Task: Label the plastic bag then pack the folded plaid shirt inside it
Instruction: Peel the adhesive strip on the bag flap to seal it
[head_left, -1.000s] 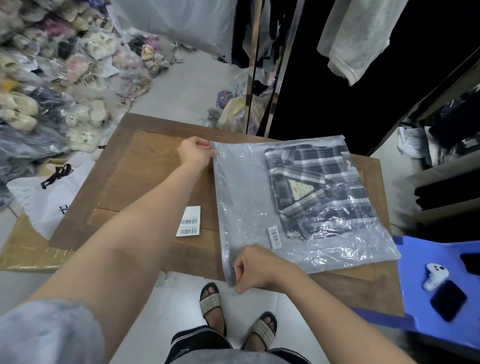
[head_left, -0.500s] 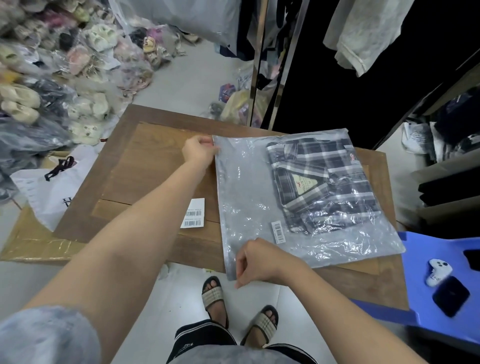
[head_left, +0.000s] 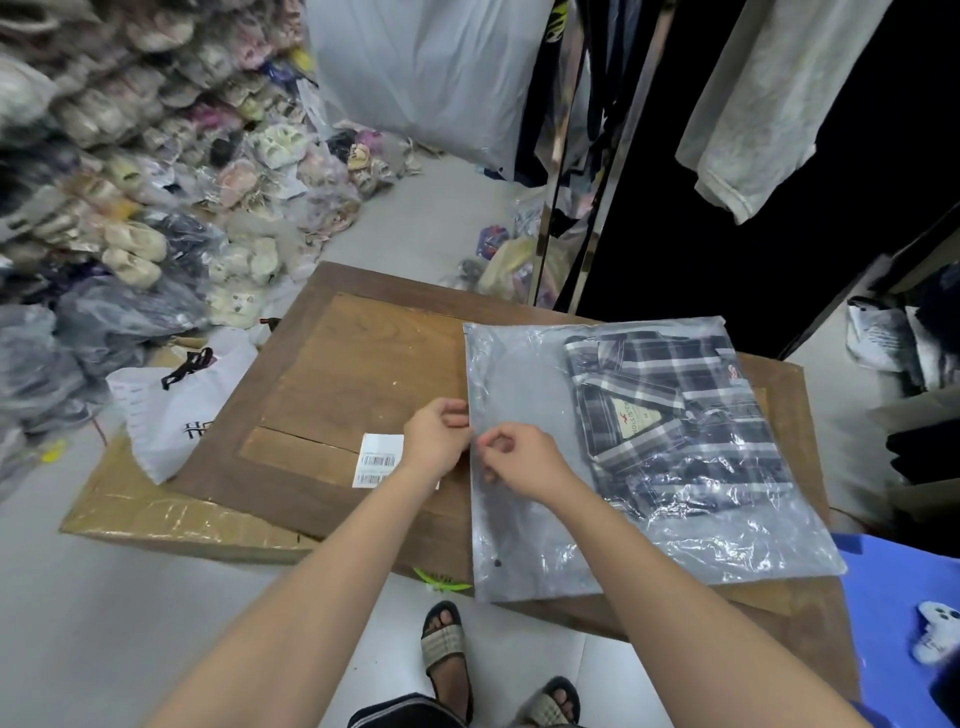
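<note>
A clear plastic bag (head_left: 524, 540) lies flat on the right half of the wooden table (head_left: 353, 364). The folded dark plaid shirt (head_left: 670, 415) sits inside it, pushed toward the bag's right end. My left hand (head_left: 434, 436) and my right hand (head_left: 524, 457) meet at the middle of the bag's left open edge, both pinching the plastic there. A white barcode label sheet (head_left: 376, 460) lies on the table just left of my left hand, partly under my wrist.
A white carrier bag (head_left: 176, 410) and flat cardboard (head_left: 171, 519) lie left of the table. Piles of bagged slippers (head_left: 156, 182) fill the far left. A blue stool (head_left: 904, 597) with a white object stands at right. Clothes hang behind. My sandalled feet (head_left: 447, 649) are under the table's near edge.
My left hand slid down from the bag's far corner and my right hand slid up from the near corner; both now meet at the middle of the open edge.
</note>
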